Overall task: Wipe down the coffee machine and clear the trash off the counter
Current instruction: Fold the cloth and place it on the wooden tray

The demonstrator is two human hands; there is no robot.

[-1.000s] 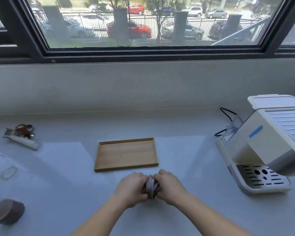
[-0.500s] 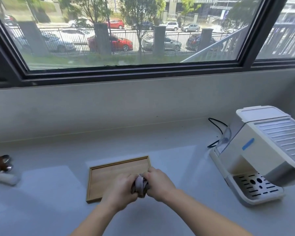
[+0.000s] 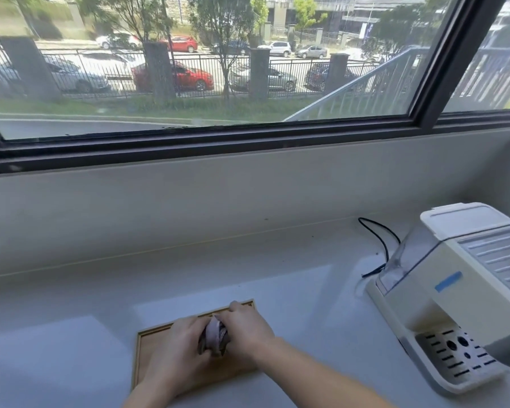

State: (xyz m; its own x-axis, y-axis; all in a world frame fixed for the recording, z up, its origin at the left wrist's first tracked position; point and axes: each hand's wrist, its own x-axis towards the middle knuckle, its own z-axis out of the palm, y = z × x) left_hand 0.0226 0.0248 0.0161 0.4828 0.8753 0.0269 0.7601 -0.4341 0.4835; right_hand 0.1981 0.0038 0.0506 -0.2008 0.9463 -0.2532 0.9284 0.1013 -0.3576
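A bunched greyish-purple cloth (image 3: 214, 337) is held between both hands above the wooden tray (image 3: 143, 348). My left hand (image 3: 177, 351) grips the cloth from the left and my right hand (image 3: 246, 328) grips it from the right, fingers curled round it. The white coffee machine (image 3: 454, 293) stands on the counter to the right, with its perforated drip tray (image 3: 454, 357) facing front and a blue tape strip on its side. Both hands are well left of the machine.
A black power cord (image 3: 380, 240) lies on the pale counter (image 3: 71, 334) behind the machine. A low wall and a wide window run along the back of the counter.
The camera has tilted up and to the right, so the items at the left of the counter have left the view. Both hands, still holding the cloth, have moved forward over the wooden tray.
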